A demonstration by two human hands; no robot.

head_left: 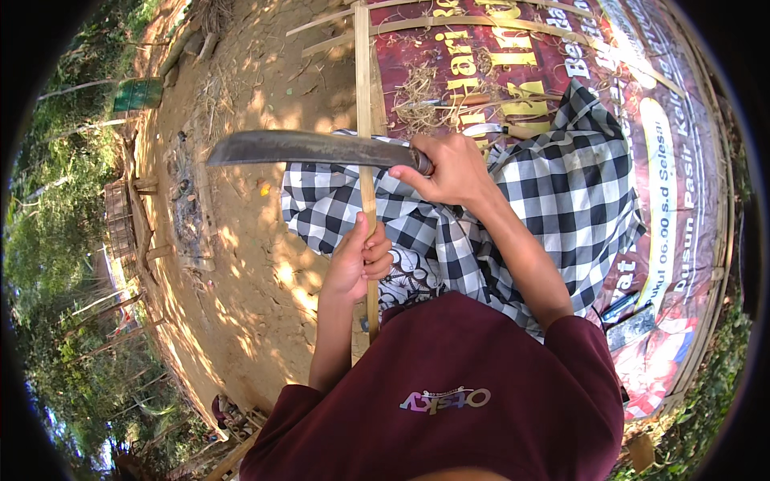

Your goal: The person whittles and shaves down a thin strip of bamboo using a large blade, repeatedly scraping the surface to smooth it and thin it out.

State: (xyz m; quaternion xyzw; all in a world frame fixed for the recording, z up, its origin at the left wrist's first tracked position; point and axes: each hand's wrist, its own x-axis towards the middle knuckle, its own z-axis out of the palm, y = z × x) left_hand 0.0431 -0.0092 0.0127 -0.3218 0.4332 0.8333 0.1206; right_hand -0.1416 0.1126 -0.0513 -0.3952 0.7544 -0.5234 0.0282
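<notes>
My right hand (453,170) is closed round the handle of a machete (313,149). Its broad dark blade points left and lies across a long, pale bamboo strip (363,88), apparently touching it. The strip runs away from me, nearly straight up the view. Lower down, my left hand (358,260) grips the same strip, fingers wrapped round it, nearer to my body than the blade. A black-and-white checkered cloth (561,196) covers my lap and legs beneath both hands.
A dark red printed banner (682,264) spreads under me at the right, bearing curly shavings (421,100) and a second knife (485,130). More bamboo strips (481,24) lie at the far side. Bare dirt ground (241,305) extends left, with a low bamboo bench (120,212) near greenery.
</notes>
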